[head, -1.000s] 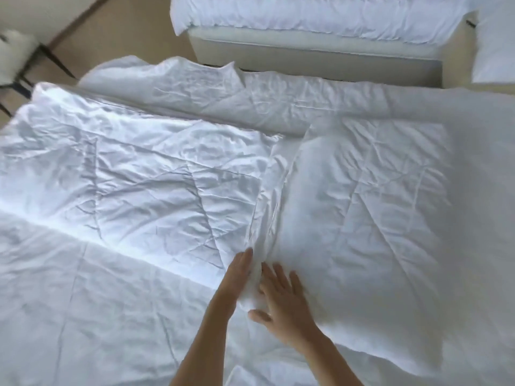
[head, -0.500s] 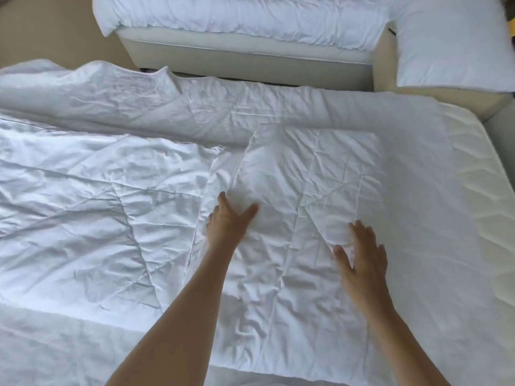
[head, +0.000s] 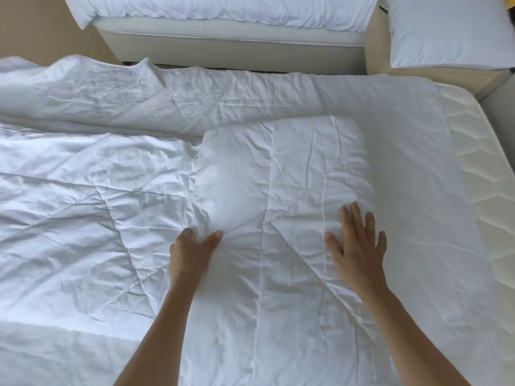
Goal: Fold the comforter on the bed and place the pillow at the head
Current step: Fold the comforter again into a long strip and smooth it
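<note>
You are working a white, creased comforter (head: pixel 278 190) folded on the bed (head: pixel 473 176).
Your left hand (head: pixel 192 252) is pinching its fabric; your right hand (head: pixel 359 246) is pressing flat, fingers (head: pixel 355 218) spread.

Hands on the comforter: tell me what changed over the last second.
The left hand and right hand, side by side at the fold's edge a second ago, moved apart onto the folded comforter. The right slid rightward and lies flat with fingers spread; the left now presses in, bunching cloth between thumb and fingers. The pillow stayed on the neighbouring bed.
</note>
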Demonstrator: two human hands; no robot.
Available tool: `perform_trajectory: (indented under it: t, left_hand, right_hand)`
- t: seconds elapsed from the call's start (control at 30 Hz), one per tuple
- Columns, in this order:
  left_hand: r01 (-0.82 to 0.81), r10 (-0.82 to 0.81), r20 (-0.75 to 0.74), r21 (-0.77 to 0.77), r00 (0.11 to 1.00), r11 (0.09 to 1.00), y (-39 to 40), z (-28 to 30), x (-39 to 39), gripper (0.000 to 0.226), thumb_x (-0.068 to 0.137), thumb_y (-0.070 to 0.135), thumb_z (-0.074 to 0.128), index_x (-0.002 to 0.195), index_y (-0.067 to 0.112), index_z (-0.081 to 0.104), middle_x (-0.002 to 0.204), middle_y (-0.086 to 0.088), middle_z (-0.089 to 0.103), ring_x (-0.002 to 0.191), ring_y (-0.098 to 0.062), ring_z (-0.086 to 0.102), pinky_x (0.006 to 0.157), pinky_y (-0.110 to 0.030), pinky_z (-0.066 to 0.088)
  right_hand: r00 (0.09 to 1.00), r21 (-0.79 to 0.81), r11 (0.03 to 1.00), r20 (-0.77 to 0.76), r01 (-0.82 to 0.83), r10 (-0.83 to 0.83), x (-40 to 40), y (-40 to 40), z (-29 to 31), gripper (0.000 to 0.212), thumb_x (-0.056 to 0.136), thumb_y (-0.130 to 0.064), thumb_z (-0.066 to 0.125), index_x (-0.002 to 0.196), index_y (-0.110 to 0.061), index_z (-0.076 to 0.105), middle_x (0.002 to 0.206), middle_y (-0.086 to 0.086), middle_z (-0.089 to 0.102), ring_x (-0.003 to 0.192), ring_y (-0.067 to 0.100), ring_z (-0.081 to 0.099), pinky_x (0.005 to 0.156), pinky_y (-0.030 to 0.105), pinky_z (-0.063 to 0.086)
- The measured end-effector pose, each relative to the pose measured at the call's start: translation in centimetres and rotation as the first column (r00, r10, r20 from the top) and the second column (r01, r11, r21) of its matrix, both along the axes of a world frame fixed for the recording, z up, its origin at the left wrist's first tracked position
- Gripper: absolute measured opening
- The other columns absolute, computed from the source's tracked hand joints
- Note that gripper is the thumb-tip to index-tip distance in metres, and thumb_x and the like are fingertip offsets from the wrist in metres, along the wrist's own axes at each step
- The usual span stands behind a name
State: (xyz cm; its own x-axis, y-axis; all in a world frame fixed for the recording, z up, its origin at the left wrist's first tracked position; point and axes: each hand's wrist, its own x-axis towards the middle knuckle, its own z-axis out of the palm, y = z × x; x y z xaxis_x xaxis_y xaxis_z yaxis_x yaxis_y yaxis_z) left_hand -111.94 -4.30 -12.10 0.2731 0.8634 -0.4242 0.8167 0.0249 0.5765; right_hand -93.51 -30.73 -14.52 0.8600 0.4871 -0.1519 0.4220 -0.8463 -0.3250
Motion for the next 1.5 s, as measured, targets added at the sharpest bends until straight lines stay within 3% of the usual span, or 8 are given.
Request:
perform_trajectory:
  t: [0.23,0.33,0.5,0.6,0.73,0.87,1.07,1.5]
  left_hand:
    - [0.106,-0.112,-0.148,-0.048,0.983,0.993,2.2,0.3,3.2,0.094,0.069,0.084,0.062,0.131,0.014,0.059,0.149,-0.015,0.039,0.139,-0.038,0.034,0.115,-0.055,0.029]
    - [0.137,-0.128,0.058,-0.198,0.99,0.971,4.6,0.3,5.3,0.102,0.055,0.095,0.06,0.114,0.012,0.071,0.115,-0.012,0.072,0.113,-0.03,0.065,0.1,-0.047,0.052]
    - [0.136,-0.051,0.379,-0.199,0.924,0.971,4.3,3.1,9.1,0.005,0.082,0.008,0.078,0.083,0.005,0.073,0.068,-0.001,0.071,0.064,-0.019,0.068,0.063,-0.033,0.058]
    - [0.166,-0.049,0.507,-0.187,0.86,0.968,5.0,2.8,8.6,0.013,0.083,-0.003,0.072,0.071,0.002,0.067,0.061,-0.002,0.065,0.053,-0.016,0.058,0.05,-0.026,0.049]
    - [0.118,-0.112,0.203,-0.018,0.973,0.993,5.5,-0.8,6.2,0.031,0.076,0.02,0.073,0.081,-0.004,0.053,0.075,-0.013,0.055,0.072,-0.028,0.055,0.06,-0.035,0.04]
    - [0.287,-0.287,-0.064,0.421,0.956,0.861,0.7,-0.4,6.5,0.062,0.083,0.015,0.064,0.141,0.013,0.042,0.153,-0.02,0.037,0.136,-0.045,0.039,0.104,-0.056,0.036]
    - [0.886,-0.815,-0.411,0.393,0.409,0.246,-11.4,-3.2,0.7,0.07,0.096,0.063,0.042,0.157,0.03,0.032,0.168,0.0,0.017,0.155,-0.034,0.012,0.119,-0.063,0.018]
    - [0.779,-0.613,-0.482,0.348,0.626,0.522,-8.9,-5.3,-7.6,0.075,0.091,0.069,0.039,0.157,0.034,0.029,0.168,-0.001,0.019,0.152,-0.044,0.014,0.115,-0.069,0.018]
  right_hand:
    - [0.999,0.0,0.999,-0.017,0.04,-0.04,0.4,-0.3,-0.6,0.076,0.096,-0.063,0.021,0.16,-0.024,0.019,0.17,0.004,0.013,0.154,0.039,0.016,0.113,0.066,0.03]
    - [0.999,0.019,0.999,-0.021,0.047,-0.047,0.4,-0.1,-0.9,0.077,0.095,-0.064,0.021,0.16,-0.023,0.019,0.17,0.004,0.012,0.154,0.039,0.017,0.111,0.063,0.034]
    - [0.999,-0.009,0.999,-0.011,0.043,-0.043,0.9,-0.6,-2.3,0.074,0.1,-0.06,0.021,0.161,-0.02,0.017,0.17,0.008,0.012,0.153,0.041,0.019,0.109,0.063,0.039]
    - [0.999,-0.01,0.999,0.012,0.033,-0.033,1.0,-1.0,-2.7,0.074,0.101,-0.06,0.019,0.161,-0.016,0.02,0.169,0.012,0.016,0.151,0.042,0.022,0.108,0.062,0.04]
    - [0.999,-0.006,1.0,0.05,0.017,-0.017,-0.7,-0.2,-2.0,0.071,0.099,-0.056,0.028,0.158,-0.017,0.029,0.167,0.012,0.023,0.149,0.044,0.027,0.106,0.061,0.04]
    - [0.998,-0.088,0.995,0.051,0.046,-0.042,-1.5,0.2,-1.6,0.069,0.099,-0.055,0.026,0.159,-0.02,0.028,0.168,0.012,0.02,0.15,0.043,0.023,0.109,0.067,0.034]
    - [0.986,-0.135,0.98,0.062,-0.145,0.154,-8.3,-2.2,-1.5,0.067,0.101,-0.055,0.03,0.161,-0.028,0.02,0.17,0.007,0.012,0.157,0.034,0.009,0.12,0.063,0.015]
    - [0.998,-0.236,0.969,-0.021,-0.066,0.063,-9.3,-7.1,-4.9,0.066,0.102,-0.055,0.026,0.161,-0.026,0.023,0.17,0.006,0.013,0.156,0.031,0.014,0.117,0.065,0.022]
